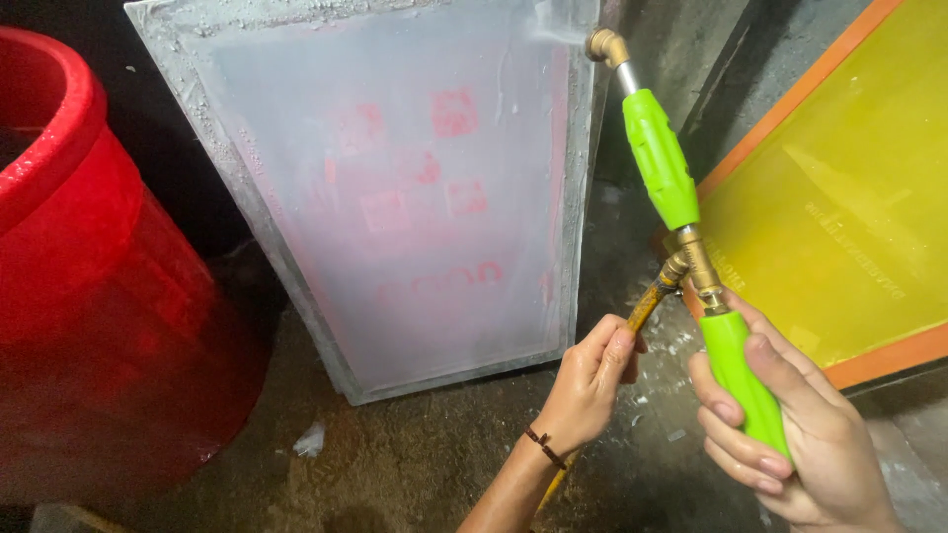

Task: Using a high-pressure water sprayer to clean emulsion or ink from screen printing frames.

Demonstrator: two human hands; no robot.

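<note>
The right hand [790, 424], cut off at 5 o'clock, has its fingers wrapped around the green spray wand [691, 257]. The left hand [591, 380] pinches the yellow hose [647, 306]. The brass nozzle [604, 44] at 1 o'clock sprays the grey-framed screen [395, 197], its faint red marks perhaps ink residue. A red bucket [89, 276] at 9 o'clock and a yellow screen [839, 197] at 3 o'clock are cropped. The concrete floor [395, 464] is wet.

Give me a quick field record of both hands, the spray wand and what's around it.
right hand: wrapped on the spray wand's lower green grip
left hand: pinching the yellow hose by its brass fitting
nozzle: at the grey-framed screen's top right corner
left side: red bin
right side: yellow screen, orange frame
</note>
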